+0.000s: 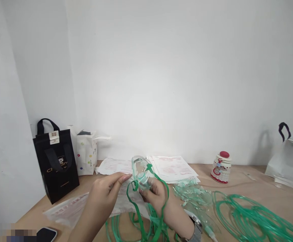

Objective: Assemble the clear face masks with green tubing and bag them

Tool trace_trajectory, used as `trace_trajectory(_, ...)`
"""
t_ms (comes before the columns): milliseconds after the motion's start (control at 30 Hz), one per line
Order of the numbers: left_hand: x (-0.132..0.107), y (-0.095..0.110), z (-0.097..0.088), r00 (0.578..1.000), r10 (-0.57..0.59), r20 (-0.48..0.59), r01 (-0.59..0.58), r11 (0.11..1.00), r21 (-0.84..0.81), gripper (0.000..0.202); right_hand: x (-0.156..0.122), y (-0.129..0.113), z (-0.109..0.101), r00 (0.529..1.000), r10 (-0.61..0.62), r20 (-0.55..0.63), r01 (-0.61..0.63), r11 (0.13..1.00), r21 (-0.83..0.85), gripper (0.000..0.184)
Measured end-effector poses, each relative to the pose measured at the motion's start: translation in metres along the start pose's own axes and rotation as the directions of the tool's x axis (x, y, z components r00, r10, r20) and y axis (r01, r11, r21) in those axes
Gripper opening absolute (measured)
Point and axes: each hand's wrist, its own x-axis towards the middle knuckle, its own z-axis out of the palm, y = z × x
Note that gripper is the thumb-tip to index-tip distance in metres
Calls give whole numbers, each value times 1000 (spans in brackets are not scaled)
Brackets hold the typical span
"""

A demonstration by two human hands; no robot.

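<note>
A clear oxygen mask [140,166] is held up over the table in front of me, with a green elastic strap [138,215] hanging in a loop from its two sides. My left hand [108,190] is closed in a pinch at the mask's left edge, where the strap passes through; the fingertips partly hide what they grip, which looks like the strap. From below and to the right, my right hand [156,195] grips the mask near its pale green connector [143,177]. Green tubing [116,228] lies beneath both hands, partly hidden by my wrists.
More clear green-tinted masks [193,193] and coiled green tubing [254,215] lie to the right. White printed wrappers [173,168] are stacked behind. A black bag [58,168], a dotted white bag [86,154], a red-lidded bottle [221,168], a white bag [287,159] and a phone [46,234] stand around.
</note>
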Motion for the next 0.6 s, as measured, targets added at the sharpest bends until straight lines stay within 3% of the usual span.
trace_trajectory(67,0,-1,-1,1000,16,-7,-16,1000,4,28,-1,-4,-6,994,17,105,-6,994,-107,10)
trace_trajectory(167,-1,1,1,999,34,-8,-34,999,12,27,-2,-7,-11,986,20,164,5,989,-148,11)
trace_trajectory(333,-1,4,10,997,48,66,-51,998,38,27,2,2,-5,998,11,55,-7,998,-64,15)
trace_trajectory(433,-1,6,14,992,81,97,-83,996,20,29,4,8,4,997,76,13,-77,978,195,13)
trace_trajectory(533,-1,6,11,987,124,102,-121,992,-43,31,4,8,11,987,138,84,-161,821,547,19)
trace_trajectory(600,-1,5,8,982,144,122,-134,987,-85,31,3,4,11,982,129,141,-190,748,636,26)
